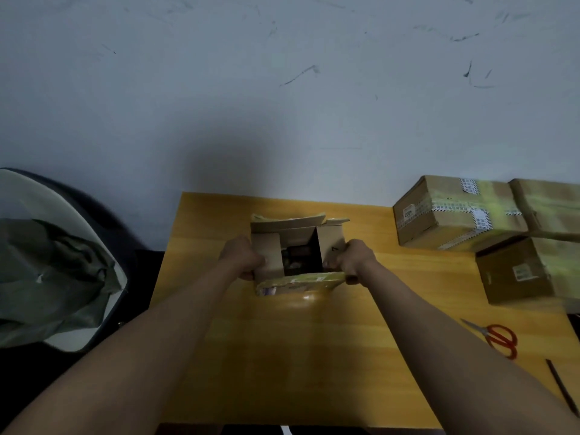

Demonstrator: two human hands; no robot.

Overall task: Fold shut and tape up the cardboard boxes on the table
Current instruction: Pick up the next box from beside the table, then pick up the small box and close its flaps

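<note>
I am gripping the open box [298,249] at the centre of the frame, on the far middle of the table [314,356], with my left hand [243,257] curling round its left flap and my right hand [354,260] curling round its right side, where the near flap is bending outward toward me. Dark contents are showing inside, and the far flaps are standing up. Taped boxes [455,211] are sitting stacked at the right edge, scissors [499,339] are lying at lower right, and a chair [62,262] draped with cloth is standing at left.
</note>
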